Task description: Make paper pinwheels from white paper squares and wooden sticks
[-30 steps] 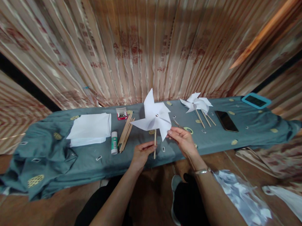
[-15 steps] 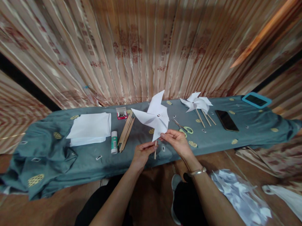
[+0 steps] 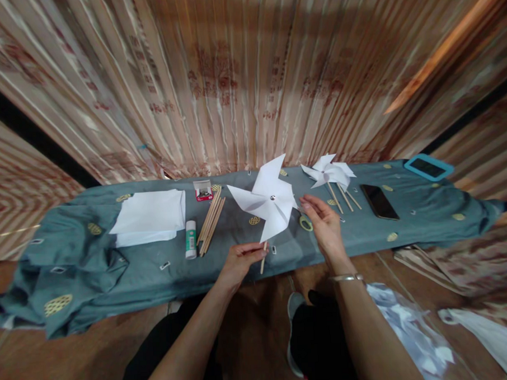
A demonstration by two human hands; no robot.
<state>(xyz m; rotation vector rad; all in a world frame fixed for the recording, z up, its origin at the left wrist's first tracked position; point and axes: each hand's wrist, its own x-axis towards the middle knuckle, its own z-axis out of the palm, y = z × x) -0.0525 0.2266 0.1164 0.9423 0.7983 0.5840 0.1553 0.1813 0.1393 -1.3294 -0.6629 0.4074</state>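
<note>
A white paper pinwheel (image 3: 267,196) with a shiny pin at its centre stands over the middle of the cloth. My left hand (image 3: 240,263) pinches its wooden stick just below the blades. Beside the right-hand blade is my right hand (image 3: 325,223), its fingers apart and holding nothing. Partly hidden behind that hand lies a pair of scissors with green handles (image 3: 306,223). Finished-looking white pinwheels (image 3: 329,172) on sticks lie overlapping farther back on the right.
On the green-grey cloth (image 3: 148,273) are white paper sheets (image 3: 149,212), a glue stick (image 3: 191,240), wooden sticks (image 3: 212,222), a small box of pins (image 3: 203,190), a phone (image 3: 380,202) and a blue-framed tablet (image 3: 429,168). A clear bag of paper scraps (image 3: 406,323) sits on the floor.
My right hand has let go of the pinwheel's lower blade and moved right, its fingers now apart. The blades have turned slightly and shifted a little right. My left hand keeps the stick.
</note>
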